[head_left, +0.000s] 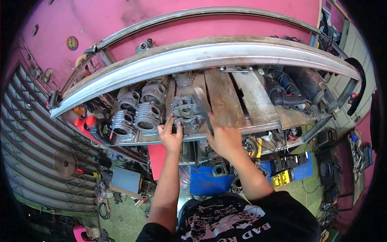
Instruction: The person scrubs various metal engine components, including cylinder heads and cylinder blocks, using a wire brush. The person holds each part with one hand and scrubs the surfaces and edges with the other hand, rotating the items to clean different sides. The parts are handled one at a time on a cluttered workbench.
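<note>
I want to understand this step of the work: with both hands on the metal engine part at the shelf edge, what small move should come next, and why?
Probably draw the engine part toward the shelf edge. The left hand grips its near side, the right hand rests beside it, and finned cylinders crowd its left.

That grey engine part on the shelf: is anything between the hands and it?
Nothing visible. The left hand already touches the grey engine part, and the right hand rests beside it on the shelf.
</note>
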{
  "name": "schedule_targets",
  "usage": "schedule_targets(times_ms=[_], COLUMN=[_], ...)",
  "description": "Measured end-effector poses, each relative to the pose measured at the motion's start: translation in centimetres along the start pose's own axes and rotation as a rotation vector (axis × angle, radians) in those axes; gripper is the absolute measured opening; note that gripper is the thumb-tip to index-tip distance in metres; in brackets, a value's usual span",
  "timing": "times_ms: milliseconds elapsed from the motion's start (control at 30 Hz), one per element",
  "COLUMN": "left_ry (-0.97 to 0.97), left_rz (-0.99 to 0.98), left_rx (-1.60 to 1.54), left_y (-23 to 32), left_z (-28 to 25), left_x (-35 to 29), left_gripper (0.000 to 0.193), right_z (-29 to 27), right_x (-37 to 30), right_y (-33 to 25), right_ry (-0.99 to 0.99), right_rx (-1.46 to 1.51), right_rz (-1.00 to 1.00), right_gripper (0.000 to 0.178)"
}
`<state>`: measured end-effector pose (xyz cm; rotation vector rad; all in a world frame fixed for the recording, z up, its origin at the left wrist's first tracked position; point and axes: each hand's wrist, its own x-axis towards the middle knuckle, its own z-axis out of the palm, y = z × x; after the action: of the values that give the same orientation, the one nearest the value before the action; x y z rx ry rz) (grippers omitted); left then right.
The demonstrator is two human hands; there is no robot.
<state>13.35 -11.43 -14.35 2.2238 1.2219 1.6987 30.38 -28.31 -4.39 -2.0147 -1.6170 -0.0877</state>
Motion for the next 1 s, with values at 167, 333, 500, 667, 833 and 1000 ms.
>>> schedule_targets(times_ms=[167, 333, 500, 667, 833, 1000], left_ry=[-0.004, -0.031, -0.025, -0.086, -0.307, -0.479], left_rz=[0.015, 0.029, 0.000, -0.002, 0.142, 0.174], left_rx=[-0.016, -0.044, -0.050, 0.062, 0.348, 0.551], left_y=[-0.4, -0.5, -0.4, 0.2, 7.8, 7.5], left_z=[0.3, 0.9, 0.5, -0.4, -1.9, -2.2], left_x=[0.0, 0.1, -0.1, 0.1, 1.5, 2.7], left_gripper=[0.028, 0.025, 0.028, 0.029, 0.047, 0.066], right_z=[-1.0, 2.5, 4.1, 0.5, 4.1, 2.7], right_x=[3.1, 6.0, -2.0, -8.8, -12.4, -13.1], right_y=[0.4, 4.2, 5.8, 6.7, 11.7, 12.2], right_ry=[-0.174, -0.164, 0.212, -0.154, -0.012, -0.038], right_rx=[0.001, 0.246, 0.349, 0.698, 0.901, 0.951], right_rz=[0.113, 0.148, -0.112, 0.215, 0.267, 0.293], right_gripper=[0.060, 0.066, 0.064, 0.062, 0.059, 0.060])
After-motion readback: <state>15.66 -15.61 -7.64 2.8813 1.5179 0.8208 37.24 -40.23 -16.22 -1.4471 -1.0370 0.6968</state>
